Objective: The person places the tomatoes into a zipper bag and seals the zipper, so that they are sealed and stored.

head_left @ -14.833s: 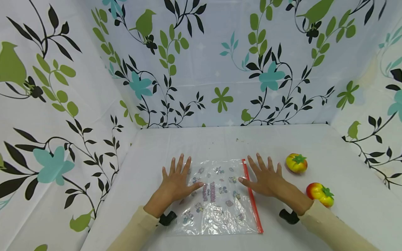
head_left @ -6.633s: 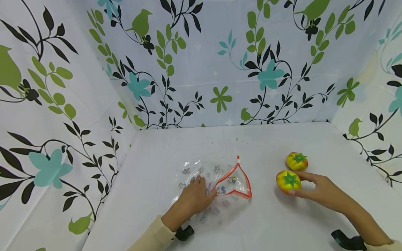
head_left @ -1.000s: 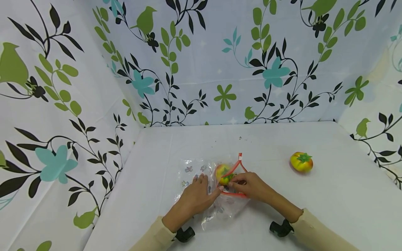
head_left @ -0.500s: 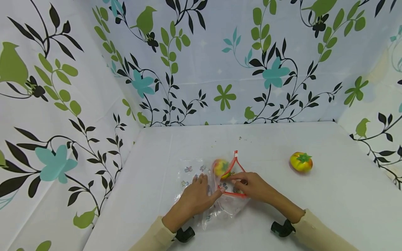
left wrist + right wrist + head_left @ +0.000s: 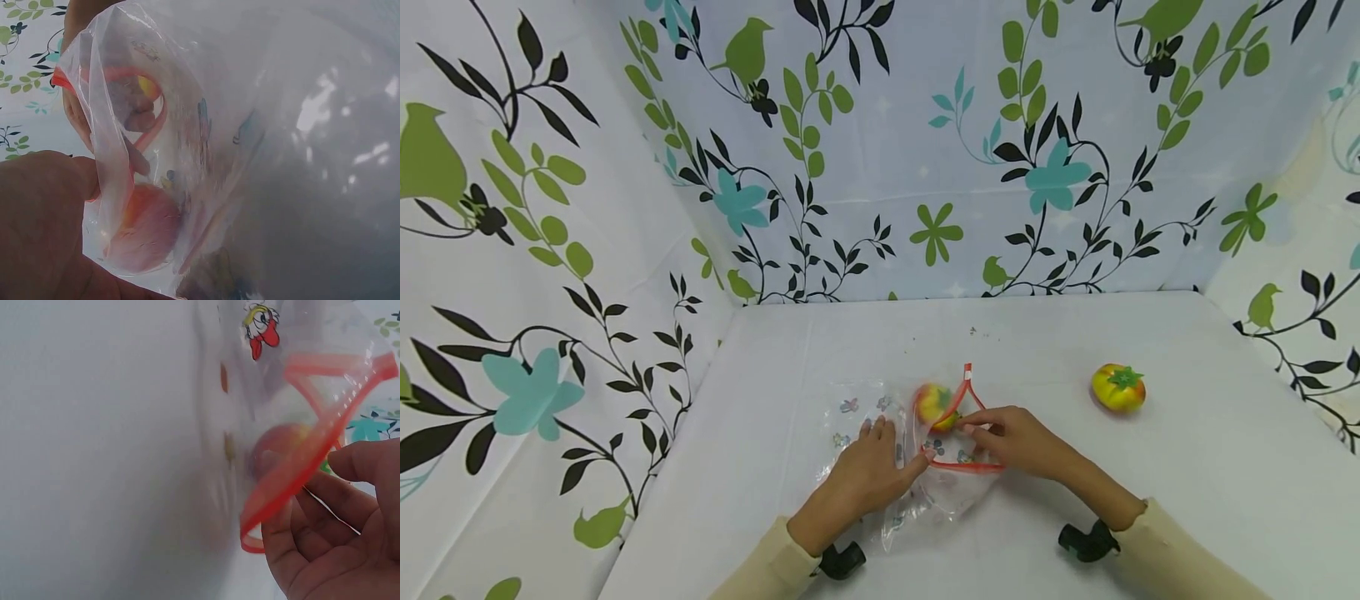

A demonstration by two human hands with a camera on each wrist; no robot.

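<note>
A clear zip bag [image 5: 955, 492] with small printed figures and a red zip edge lies in the middle, its mouth spread. Inside the mouth is a yellow-red, tomato-like toy fruit [image 5: 931, 402] with a green leafy top. My left hand [image 5: 868, 475] lies over the bag and holds its lip, the thumb hooked at the red edge. My right hand [image 5: 1022, 442] reaches to the mouth from the right, fingers loosely bent beside the fruit's leafy top. In the right wrist view, the red zip edge [image 5: 294, 478] crosses in front of some fingers, and the thumb stands apart.
A second matching toy fruit [image 5: 1118, 387] sits on the white table [image 5: 1037, 333], to the right and farther back. A patterned cloth [image 5: 880, 150] hangs behind and at both sides. Black camera mounts are on both wrists.
Earlier the bag lay flat and both fruits were outside it. The right hand carried one fruit into the mouth. Over the last half second it has drawn slightly right, away from that fruit.
</note>
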